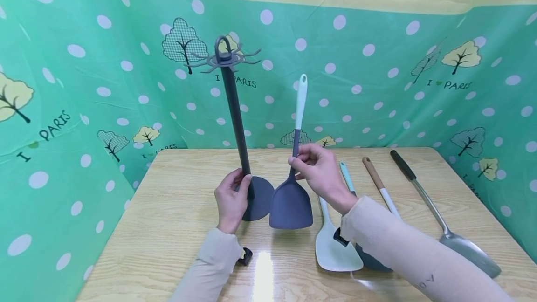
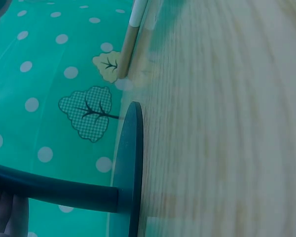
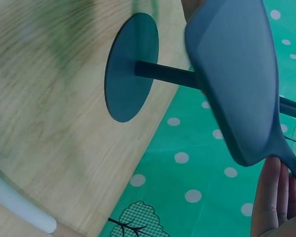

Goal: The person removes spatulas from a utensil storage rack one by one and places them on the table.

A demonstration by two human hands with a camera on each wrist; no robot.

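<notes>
A dark utensil stand point(image 1: 236, 120) with a round base point(image 1: 260, 199) and a ring of hooks point(image 1: 226, 59) at its top stands left of centre on the table. My left hand point(image 1: 232, 199) grips its pole low down, just above the base. To the right of the pole, my right hand point(image 1: 320, 171) pinches a dark spatula point(image 1: 291, 204) by its neck. The spatula hangs upright, blade down, with its mint handle point(image 1: 301, 101) pointing up. In the right wrist view the spatula blade point(image 3: 237, 74) overlaps the stand's pole.
On the right of the wooden table point(image 1: 176, 209) lie a pale mint spatula point(image 1: 335, 250), a dark-bladed one point(image 1: 373, 261) partly hidden by my right sleeve, a brown-and-white handle point(image 1: 379, 183) and a metal turner point(image 1: 465, 248) with a black grip. A green dotted cloth point(image 1: 356, 59) hangs behind.
</notes>
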